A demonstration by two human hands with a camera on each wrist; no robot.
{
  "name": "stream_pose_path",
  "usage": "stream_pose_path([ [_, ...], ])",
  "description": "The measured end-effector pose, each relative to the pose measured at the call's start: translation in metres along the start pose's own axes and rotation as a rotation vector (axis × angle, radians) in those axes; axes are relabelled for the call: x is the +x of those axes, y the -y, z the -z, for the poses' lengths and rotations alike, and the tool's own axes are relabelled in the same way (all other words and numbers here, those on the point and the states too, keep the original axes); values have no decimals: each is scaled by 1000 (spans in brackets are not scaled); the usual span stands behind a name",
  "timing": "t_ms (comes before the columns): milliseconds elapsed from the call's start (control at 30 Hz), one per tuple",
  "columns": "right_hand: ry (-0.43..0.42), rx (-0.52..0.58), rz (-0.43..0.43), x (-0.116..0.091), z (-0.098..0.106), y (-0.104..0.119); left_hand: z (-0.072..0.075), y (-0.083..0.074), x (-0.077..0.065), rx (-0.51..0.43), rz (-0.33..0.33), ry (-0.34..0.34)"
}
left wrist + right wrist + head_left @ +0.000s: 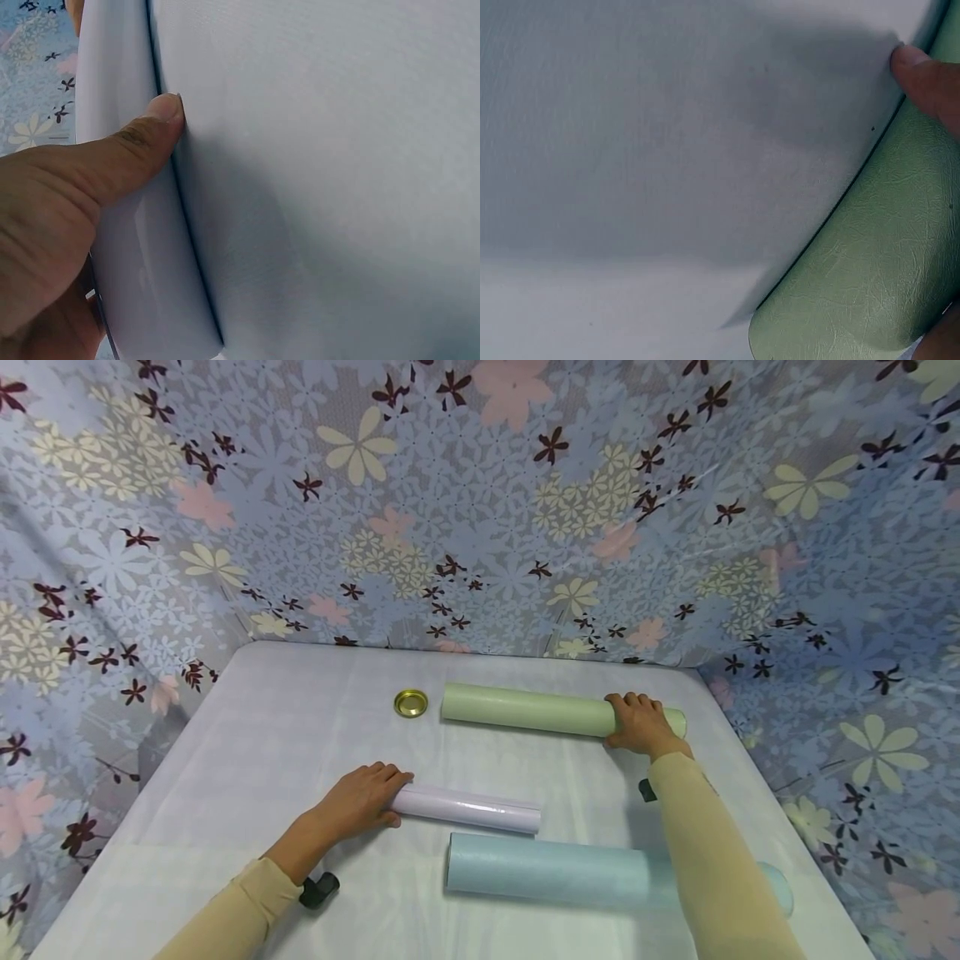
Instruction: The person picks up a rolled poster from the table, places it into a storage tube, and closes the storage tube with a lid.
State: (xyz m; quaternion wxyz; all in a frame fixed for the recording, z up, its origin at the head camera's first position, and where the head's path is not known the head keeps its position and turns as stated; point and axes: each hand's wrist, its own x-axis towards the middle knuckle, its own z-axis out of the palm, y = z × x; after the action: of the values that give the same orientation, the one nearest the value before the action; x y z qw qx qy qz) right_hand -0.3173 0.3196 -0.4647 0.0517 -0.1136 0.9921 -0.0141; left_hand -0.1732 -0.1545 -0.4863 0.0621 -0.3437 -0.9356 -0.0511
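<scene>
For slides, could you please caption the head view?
Left fingers hold a lilac-white roll, right fingers a green roll; a blue roll lies nearby.

Green roll (525, 708), lilac roll (468, 807), pale blue roll (547, 870), gold disc (411, 702), blue flowered cloth (465, 502)

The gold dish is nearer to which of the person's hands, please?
The left hand is nearer: it grips the white roll, on the near side of the gold dish. The right hand grips the green roll, farther away to the dish's right.
</scene>
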Motion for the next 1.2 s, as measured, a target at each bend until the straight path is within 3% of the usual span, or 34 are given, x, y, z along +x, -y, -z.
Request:
stream_pose_path([
  [867, -44, 31, 23, -6, 1, -1, 1, 6, -8, -6, 56, -53],
  [1200, -51, 31, 17, -11, 9, -8, 14, 8, -13, -4, 110, -65],
])
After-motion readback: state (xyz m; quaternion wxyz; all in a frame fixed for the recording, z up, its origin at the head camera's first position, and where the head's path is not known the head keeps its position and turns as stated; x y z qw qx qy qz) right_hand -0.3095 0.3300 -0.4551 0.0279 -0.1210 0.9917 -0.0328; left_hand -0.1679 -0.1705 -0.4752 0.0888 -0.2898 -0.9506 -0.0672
